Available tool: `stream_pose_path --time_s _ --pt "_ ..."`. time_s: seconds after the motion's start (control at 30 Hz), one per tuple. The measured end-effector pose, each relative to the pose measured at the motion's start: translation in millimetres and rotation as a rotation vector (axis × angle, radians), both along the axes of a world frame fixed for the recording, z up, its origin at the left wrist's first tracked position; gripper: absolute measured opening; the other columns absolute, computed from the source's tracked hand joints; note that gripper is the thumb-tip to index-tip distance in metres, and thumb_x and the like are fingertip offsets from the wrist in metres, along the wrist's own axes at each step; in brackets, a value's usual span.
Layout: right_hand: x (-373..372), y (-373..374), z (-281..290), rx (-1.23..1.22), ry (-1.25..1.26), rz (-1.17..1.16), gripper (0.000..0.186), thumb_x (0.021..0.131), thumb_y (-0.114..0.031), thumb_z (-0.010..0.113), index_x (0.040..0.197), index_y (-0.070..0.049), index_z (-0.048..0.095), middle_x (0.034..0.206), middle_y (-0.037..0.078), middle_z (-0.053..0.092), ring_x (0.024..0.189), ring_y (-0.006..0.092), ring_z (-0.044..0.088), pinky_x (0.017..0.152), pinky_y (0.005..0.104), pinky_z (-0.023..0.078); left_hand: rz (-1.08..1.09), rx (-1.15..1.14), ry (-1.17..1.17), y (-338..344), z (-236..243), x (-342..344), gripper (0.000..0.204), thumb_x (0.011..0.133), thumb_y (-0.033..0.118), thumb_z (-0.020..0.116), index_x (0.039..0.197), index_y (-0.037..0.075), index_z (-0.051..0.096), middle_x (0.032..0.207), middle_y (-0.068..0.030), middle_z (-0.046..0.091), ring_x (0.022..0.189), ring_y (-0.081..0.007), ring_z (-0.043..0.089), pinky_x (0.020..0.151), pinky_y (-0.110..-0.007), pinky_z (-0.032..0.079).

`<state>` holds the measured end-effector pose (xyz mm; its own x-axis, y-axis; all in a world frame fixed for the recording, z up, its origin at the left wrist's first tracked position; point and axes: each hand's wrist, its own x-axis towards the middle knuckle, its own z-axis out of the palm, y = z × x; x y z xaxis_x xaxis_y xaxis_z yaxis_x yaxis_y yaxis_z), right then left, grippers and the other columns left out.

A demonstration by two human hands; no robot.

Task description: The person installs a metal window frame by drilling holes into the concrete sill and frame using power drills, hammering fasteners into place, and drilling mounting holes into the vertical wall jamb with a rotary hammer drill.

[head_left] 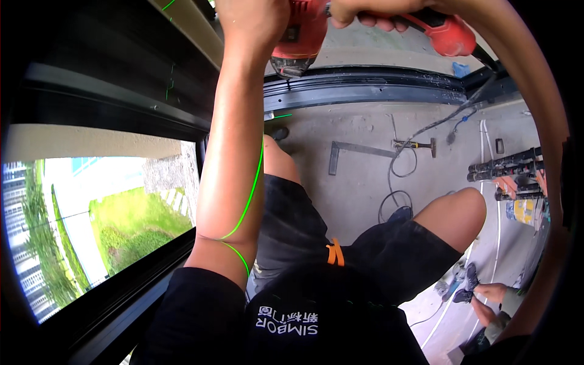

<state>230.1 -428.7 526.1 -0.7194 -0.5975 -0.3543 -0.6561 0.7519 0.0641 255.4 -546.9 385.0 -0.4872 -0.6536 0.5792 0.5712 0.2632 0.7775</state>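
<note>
In the head view, white lettering (286, 321) in two scripts runs across the front of the black shirt (359, 340), upside down as seen from here. At the far right stands a yellow-and-white container (521, 211) with printed marks too small to read; what it holds cannot be made out. Just beyond it, dark tubular pieces (505, 165) lie side by side near the right forearm.

A red-and-black power tool (304, 33) sits at the upper edge, in front of the dark metal frame (377, 82). The left hand (252, 15) is beside its body; the fingers are cut off, so how far open they are, or whether they grip it, cannot be told. The right hand (380, 11) has its fingers curled around the red-and-black handle (453, 39), which looks like part of the same tool, though the join is hidden.

On the grey floor (340, 201) lie an L-shaped metal square (359, 149) and a hammer (417, 145) with a yellow-and-black handle, near a looped dark cable (389, 176). A bright green line (260, 164) crosses the left forearm. At lower right are another person's legs and dark shoes (468, 283).
</note>
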Motion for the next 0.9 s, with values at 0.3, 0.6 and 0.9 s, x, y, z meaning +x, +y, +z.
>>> stream_pose_path --time_s 0.3,0.6,0.9 --pt "-3.8 9.8 3.0 0.012 -0.028 0.139 0.028 0.088 -0.022 0.066 0.072 0.001 0.072 0.068 0.01 0.07 0.059 0.0213 0.064 0.062 0.0373 0.053 -0.071 -0.026 0.04 -4.1 -8.0 3.5 0.023 0.104 0.012 0.054 0.088 0.001 0.065 0.078 -0.0018 0.066 0.068 -0.007 0.057 0.063 -0.024 0.047" --pt "-7.6 7.1 1.2 0.029 -0.013 0.17 0.028 0.088 -0.022 0.066 0.072 0.0 0.072 0.068 0.01 0.07 0.06 0.0214 0.064 0.061 0.0375 0.053 -0.092 0.017 0.072 -5.3 -8.4 3.3 0.022 0.106 0.012 0.053 0.092 0.002 0.065 0.08 -0.002 0.068 0.071 -0.0075 0.06 0.066 -0.024 0.049" --pt "-10.0 6.4 7.4 0.037 -0.018 0.17 0.028 0.088 -0.022 0.067 0.071 0.0 0.073 0.068 0.01 0.07 0.06 0.0216 0.064 0.061 0.0378 0.053 -0.056 -0.002 -0.004 -9.1 -11.4 4.9 0.024 0.108 0.014 0.053 0.089 0.003 0.064 0.078 -0.0004 0.065 0.069 -0.0062 0.057 0.065 -0.024 0.048"
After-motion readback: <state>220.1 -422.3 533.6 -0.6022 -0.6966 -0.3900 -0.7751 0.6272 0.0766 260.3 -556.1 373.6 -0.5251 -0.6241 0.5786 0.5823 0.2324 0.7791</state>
